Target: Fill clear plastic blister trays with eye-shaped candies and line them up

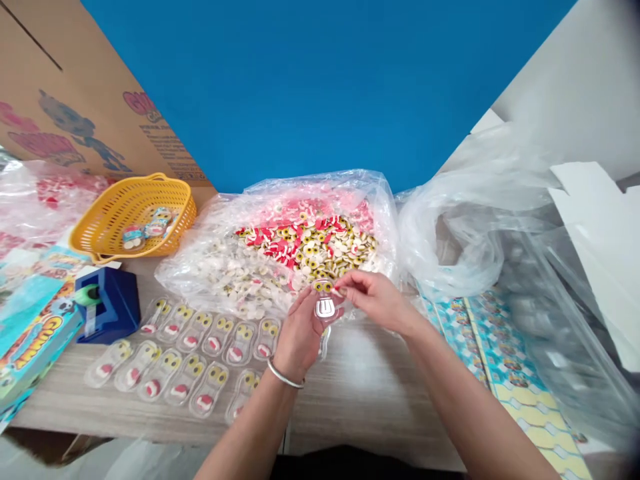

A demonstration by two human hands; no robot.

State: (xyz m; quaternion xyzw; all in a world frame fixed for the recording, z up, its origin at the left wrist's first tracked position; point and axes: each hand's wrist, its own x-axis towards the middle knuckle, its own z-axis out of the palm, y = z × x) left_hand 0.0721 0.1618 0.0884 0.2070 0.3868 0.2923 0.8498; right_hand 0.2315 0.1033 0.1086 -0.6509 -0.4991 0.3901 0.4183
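Observation:
In the middle of the head view, my left hand is closed around a small clear plastic blister tray. Two yellow eye pieces sit side by side in the tray's upper end, above an outlined lower pocket. My right hand pinches a small red-and-white mouth piece at the tray's right edge; the fingers partly cover it. Just beyond both hands spreads a heap of loose yellow eyes and red-and-white mouths in an open clear bag.
Two rows of filled blister trays lie on the table at left. Behind them stand a blue tape dispenser and a yellow basket. Crumpled plastic bags and printed card sheets are at right; a blue panel rises behind.

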